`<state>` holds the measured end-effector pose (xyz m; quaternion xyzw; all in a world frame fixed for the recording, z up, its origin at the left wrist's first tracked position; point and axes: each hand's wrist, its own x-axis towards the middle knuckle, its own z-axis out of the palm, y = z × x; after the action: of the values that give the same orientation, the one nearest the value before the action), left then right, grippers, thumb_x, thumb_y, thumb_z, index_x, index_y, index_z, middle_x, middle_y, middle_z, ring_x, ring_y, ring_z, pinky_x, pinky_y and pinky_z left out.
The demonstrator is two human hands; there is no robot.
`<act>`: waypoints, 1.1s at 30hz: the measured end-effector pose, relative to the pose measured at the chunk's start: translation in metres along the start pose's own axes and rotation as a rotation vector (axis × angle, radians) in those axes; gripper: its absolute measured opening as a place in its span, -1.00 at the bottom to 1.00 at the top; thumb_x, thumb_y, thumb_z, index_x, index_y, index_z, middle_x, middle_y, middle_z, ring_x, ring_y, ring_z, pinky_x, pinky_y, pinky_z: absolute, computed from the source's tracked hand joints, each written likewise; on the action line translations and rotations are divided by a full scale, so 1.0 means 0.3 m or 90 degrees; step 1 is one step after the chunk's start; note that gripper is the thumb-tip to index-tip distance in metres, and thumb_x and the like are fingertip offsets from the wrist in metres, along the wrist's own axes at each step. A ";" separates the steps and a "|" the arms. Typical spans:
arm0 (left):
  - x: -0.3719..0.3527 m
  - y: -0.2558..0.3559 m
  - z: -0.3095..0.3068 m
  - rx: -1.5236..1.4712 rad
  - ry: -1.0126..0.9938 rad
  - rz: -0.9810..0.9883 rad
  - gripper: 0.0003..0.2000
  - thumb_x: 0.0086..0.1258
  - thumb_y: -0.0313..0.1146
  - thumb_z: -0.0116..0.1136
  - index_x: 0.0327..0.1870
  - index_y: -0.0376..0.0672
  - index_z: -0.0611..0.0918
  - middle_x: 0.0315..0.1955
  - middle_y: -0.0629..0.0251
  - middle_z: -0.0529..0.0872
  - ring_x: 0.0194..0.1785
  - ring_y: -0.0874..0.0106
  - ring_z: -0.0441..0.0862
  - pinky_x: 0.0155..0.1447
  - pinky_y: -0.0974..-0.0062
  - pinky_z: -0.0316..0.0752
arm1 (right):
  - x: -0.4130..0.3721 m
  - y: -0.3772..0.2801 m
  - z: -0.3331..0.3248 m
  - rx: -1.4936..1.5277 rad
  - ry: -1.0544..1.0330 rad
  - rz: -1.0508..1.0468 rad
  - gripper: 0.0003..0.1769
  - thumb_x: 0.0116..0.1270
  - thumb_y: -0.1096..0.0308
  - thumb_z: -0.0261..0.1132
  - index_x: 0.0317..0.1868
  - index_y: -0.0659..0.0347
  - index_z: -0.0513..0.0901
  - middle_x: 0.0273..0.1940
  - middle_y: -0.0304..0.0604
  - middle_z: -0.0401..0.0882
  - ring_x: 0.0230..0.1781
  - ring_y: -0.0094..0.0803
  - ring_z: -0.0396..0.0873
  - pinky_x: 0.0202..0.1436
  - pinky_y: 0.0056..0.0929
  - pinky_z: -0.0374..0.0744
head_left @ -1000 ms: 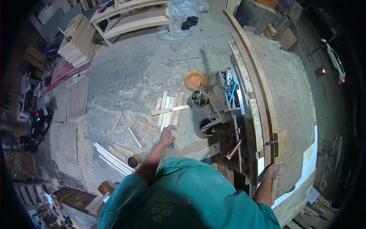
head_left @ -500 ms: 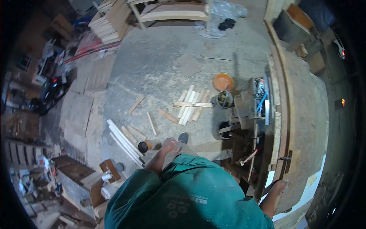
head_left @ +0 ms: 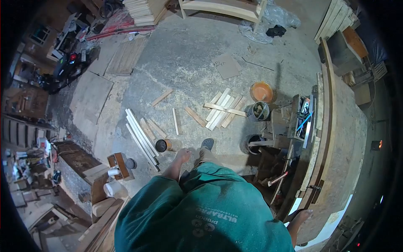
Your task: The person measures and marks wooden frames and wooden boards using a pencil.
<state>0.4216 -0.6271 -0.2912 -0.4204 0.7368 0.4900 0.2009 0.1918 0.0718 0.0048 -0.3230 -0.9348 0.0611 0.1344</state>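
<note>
My left hand (head_left: 183, 156) hangs in front of my body by my leg, its fingers loosely curled, with nothing visible in it. An open-topped dark container with an orange-brown side (head_left: 163, 145) stands on the floor just left of it. At the lower right my right hand (head_left: 303, 215) rests on the near part of the wooden workbench (head_left: 340, 143), fingers lying on the surface and no object visible in it. A small clamp-like metal piece (head_left: 315, 187) sits on the bench ahead of that hand. Below the bench edge lies a red-tipped spiral-looking tool (head_left: 278, 179).
Cut wood strips (head_left: 222, 110) lie stacked on the floor ahead, near an orange basin (head_left: 261, 91) and a bucket (head_left: 258, 111). Long white strips (head_left: 140, 136) lie to the left. A tool tray (head_left: 303, 117) lines the bench side. A motorcycle (head_left: 67, 71) stands far left.
The view has shifted, so the floor items appear lower and further right. My left hand has moved slightly away from my leg; my right hand stays on the bench.
</note>
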 end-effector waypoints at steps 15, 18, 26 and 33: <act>0.054 0.138 -0.055 -0.021 0.035 0.047 -0.67 0.23 -0.11 0.06 -0.28 -0.21 0.69 -0.34 -0.05 0.71 -0.19 0.03 0.68 -0.04 0.19 0.54 | 0.047 0.073 0.053 -0.006 -0.033 -0.015 -0.27 0.54 -0.08 -0.32 0.32 0.42 0.32 0.30 0.32 0.31 0.31 0.21 0.28 0.37 -0.07 0.26; 0.046 0.145 -0.044 -0.050 0.017 0.011 -0.68 0.23 -0.12 0.09 -0.29 -0.20 0.68 -0.40 0.00 0.71 -0.23 0.09 0.69 -0.08 0.23 0.55 | 0.025 0.029 0.024 -0.017 -0.031 -0.010 -0.29 0.54 -0.06 -0.31 0.32 0.43 0.33 0.28 0.33 0.34 0.29 0.22 0.29 0.36 -0.05 0.27; 0.032 0.134 -0.019 -0.040 -0.005 0.028 -0.63 0.22 -0.05 0.08 -0.37 -0.22 0.69 -0.46 0.03 0.71 -0.28 0.13 0.70 -0.15 0.22 0.54 | -0.042 -0.102 -0.054 -0.004 -0.018 0.043 -0.31 0.54 -0.03 -0.31 0.28 0.44 0.36 0.23 0.36 0.38 0.24 0.25 0.34 0.32 -0.02 0.30; 0.021 0.152 -0.009 -0.032 -0.012 0.023 -0.65 0.18 -0.08 0.05 -0.39 -0.23 0.68 -0.44 -0.02 0.70 -0.29 0.07 0.68 -0.15 0.20 0.53 | 0.010 0.002 0.021 -0.015 -0.011 0.022 -0.30 0.54 -0.04 -0.33 0.27 0.45 0.37 0.23 0.35 0.37 0.27 0.26 0.31 0.32 -0.01 0.29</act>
<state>0.3811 -0.6246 -0.2693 -0.4076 0.7298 0.5156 0.1882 0.1879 0.0739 -0.0006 -0.3399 -0.9310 0.0550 0.1212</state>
